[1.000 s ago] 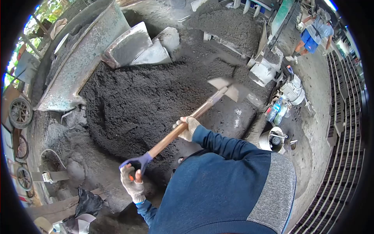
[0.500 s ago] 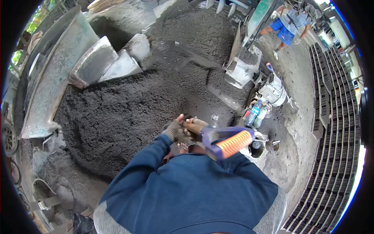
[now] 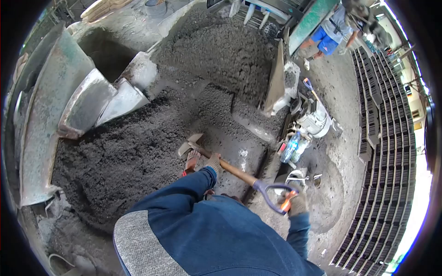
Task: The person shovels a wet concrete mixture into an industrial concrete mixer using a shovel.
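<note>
A shovel with a wooden shaft [image 3: 237,171] slants across the middle, its metal blade [image 3: 189,144] at the edge of the dark, damp pile [image 3: 133,156]. Around the lower shaft, close to the blade, my left hand [image 3: 213,163] is wrapped in a grey glove. My right hand [image 3: 294,202], also gloved and slightly blurred, grips the orange bar of the purple D-handle [image 3: 271,195] at the right. A foot [image 3: 192,161] shows beside the blade, on the near edge of the pile.
Another person in blue shorts [image 3: 328,42] stands at the upper right. Bottles [image 3: 290,148] and a motor [image 3: 315,123] are right of centre. Stacked dark blocks [image 3: 391,152] line the right side. Metal chutes [image 3: 87,103] stand at the left, and a second heap [image 3: 221,50] lies behind.
The shovel handle has swung down and right with my right hand, and its blade now shows at the pile. My left hand has moved slightly down and right. The view has shifted.
</note>
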`<state>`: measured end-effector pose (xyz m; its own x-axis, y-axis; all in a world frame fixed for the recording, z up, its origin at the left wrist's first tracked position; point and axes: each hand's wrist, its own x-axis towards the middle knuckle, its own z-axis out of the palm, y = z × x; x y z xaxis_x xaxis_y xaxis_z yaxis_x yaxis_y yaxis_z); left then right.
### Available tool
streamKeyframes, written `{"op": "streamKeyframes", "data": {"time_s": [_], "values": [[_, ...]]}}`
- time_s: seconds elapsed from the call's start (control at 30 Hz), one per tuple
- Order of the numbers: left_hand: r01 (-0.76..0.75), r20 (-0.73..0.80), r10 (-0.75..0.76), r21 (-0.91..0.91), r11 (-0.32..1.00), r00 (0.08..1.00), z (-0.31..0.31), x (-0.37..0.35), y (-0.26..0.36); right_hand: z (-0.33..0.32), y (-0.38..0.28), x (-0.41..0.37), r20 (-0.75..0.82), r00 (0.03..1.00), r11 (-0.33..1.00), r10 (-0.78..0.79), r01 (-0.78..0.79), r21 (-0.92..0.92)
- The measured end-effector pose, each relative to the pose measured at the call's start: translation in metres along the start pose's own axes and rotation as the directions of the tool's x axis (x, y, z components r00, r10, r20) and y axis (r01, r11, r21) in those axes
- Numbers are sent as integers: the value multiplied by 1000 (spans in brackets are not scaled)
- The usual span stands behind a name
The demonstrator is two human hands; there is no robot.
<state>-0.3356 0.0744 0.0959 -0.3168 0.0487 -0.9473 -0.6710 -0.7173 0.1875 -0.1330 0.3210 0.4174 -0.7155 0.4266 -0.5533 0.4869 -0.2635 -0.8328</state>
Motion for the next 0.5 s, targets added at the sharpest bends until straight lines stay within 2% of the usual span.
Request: {"op": "streamKeyframes", "data": {"time_s": [0.03, 0.1, 0.13, 0.17, 0.2, 0.23, 0.3, 0.33, 0.37, 0.4, 0.43, 0.5], "values": [[18, 0, -18, -1, 1000, 1000, 9, -2, 18, 5, 20, 9, -72, 997, 999, 36, -35, 17], [57, 2, -57, -9, 998, 998, 26, -2, 56, 7, 73, 54, 41, 967, 941, 253, -255, 222], [75, 4, -75, -20, 997, 997, 35, 2, 76, 17, 99, 77, 114, 945, 862, 305, -325, 390], [91, 4, -91, -29, 995, 996, 43, 11, 95, 40, 116, 93, 195, 918, 745, 345, -394, 539], [-18, 28, 17, 25, 1000, 999, 56, 26, 121, 77, 111, 110, 158, 906, 712, 392, -408, 572], [-37, 84, 36, 10, 999, 996, 69, 33, 150, 125, 101, 128, 119, 889, 675, 442, -417, 608], [-111, 144, 107, 23, 994, 984, 97, 54, 208, 207, 103, 177, -74, 924, 810, 374, -287, 511], [-165, 144, 156, 54, 985, 977, 113, 67, 235, 238, 112, 211, 29, 944, 764, 329, -284, 580], [-190, 165, 181, 45, 981, 970, 127, 87, 254, 279, 105, 239, -37, 951, 845, 307, -255, 470], [-216, 185, 206, 35, 976, 961, 138, 110, 273, 314, 103, 274, 30, 927, 806, 375, -342, 482], [-300, 248, 254, 166, 940, 935, 143, 137, 297, 340, 117, 318, 214, 918, 773, 334, -397, 495], [-456, 382, 306, 407, 792, 872, 142, 188, 321, 408, 83, 333, 225, 938, 795, 265, -344, 499]]}}
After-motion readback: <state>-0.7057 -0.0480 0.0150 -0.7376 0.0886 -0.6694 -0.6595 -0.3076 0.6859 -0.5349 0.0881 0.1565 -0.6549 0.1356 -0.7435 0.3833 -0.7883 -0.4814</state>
